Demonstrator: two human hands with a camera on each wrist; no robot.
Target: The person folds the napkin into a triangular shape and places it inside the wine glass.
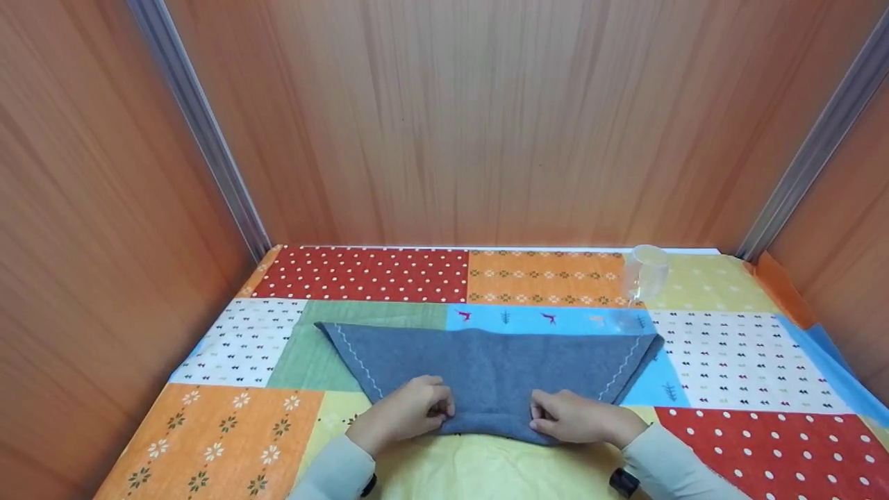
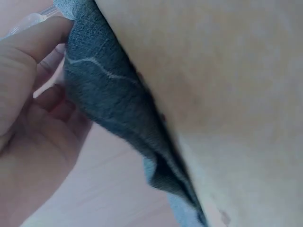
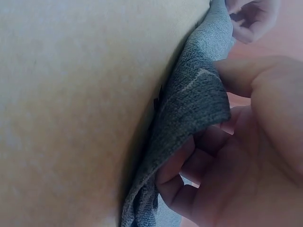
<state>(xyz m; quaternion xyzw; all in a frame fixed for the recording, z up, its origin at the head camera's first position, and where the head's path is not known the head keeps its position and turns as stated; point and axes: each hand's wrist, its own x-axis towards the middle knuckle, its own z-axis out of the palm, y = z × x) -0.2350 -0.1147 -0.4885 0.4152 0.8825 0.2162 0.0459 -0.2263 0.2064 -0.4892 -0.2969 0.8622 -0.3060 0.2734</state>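
Grey cloth [image 1: 486, 375]: napped, roughly trapezoid, pale wavy side stitching; 6 o'clock on the patchwork tablecloth [image 1: 361, 274].
Left hand [image 1: 410, 411]: fingers pinching the cloth's near edge, at its 8 o'clock.
Right hand [image 1: 576, 417]: fingers pinching that edge, 4 o'clock.
Stemmed cup [image 1: 647, 272]: clear, beyond the cloth, 2 o'clock.
Walls [image 1: 444, 139]: wood-grain panels, metal strips [image 1: 201, 125].

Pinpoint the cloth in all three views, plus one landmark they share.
Head: cloth lower centre, its near edge held by the left hand and right hand.
Left wrist: cloth slants from top left to bottom, right of centre.
Right wrist: cloth slants from top, right of centre, to bottom, near centre.
Shared landmark: the cloth's pale stitching.
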